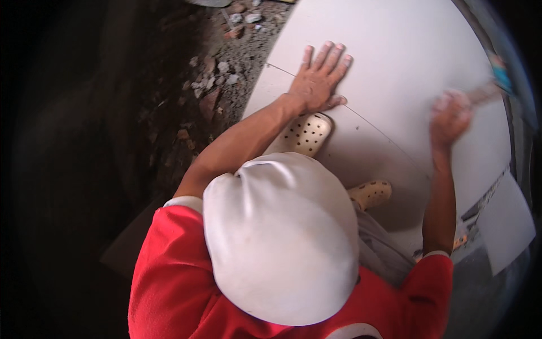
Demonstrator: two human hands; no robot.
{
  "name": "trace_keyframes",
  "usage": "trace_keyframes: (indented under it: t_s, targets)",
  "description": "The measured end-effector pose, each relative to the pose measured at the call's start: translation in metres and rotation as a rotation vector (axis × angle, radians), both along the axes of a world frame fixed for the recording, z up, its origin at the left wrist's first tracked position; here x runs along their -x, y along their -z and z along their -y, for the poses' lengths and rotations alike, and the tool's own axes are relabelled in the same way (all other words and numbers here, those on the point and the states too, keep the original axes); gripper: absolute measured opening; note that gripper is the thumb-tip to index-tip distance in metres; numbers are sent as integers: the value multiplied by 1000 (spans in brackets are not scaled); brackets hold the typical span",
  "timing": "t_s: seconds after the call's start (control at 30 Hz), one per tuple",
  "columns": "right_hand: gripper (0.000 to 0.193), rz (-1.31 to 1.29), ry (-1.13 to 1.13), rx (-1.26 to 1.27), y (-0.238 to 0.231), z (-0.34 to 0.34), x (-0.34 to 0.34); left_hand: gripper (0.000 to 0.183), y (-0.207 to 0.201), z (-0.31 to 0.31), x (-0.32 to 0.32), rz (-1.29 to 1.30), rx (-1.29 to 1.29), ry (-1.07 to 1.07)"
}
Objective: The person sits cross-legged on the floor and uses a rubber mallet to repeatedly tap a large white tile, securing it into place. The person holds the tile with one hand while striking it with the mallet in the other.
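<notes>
Board [395,51] flat under left hand [316,82], right hand [450,116] gripping blurred tool [490,90]

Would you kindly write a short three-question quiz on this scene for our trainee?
1. True or false: the left hand lies flat on the white board.
2. What does the right hand hold? A) a blurred tool B) a cup C) nothing
3. Fill in: both clogs stand on the ____.

Key: 1 true; 2 A, the tool is too blurred to identify; 3 board.
</notes>
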State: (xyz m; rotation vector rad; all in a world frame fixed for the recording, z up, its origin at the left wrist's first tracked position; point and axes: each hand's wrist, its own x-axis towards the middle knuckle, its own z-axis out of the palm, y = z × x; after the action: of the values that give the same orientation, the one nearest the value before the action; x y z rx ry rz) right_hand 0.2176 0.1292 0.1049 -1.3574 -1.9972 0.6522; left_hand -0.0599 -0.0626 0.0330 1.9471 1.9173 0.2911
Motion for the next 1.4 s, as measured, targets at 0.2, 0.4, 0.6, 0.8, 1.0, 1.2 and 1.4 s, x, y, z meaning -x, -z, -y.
trace_keyframes:
  t_s: [0.2,0.4,0.6,0.8,1.0,1.2,1.4]
  targets:
    - [52,392,-147,442,-12,15,-66,113,1,-8,1,-77,-5,71]
    - [55,573,-29,466,-116,26,-153,135,-11,-34,-42,-74,138,1]
    - [52,465,206,334,-156,68,-200,132,-8,-90,-115,18,-47,468]
    - [43,104,411,222,-165,62,-220,127,-6,-92,-117,12,-53,483]
    - [40,-117,455,-245,-83,55,-199,130,4,-92,-118,125,-8,436]
    - [55,170,447,419,-5,83,-171,127,-12,-87,-118,93,-25,435]
    - [41,-193,515,-9,-65,40,-208,125,-9,-89,-121,58,43,417]
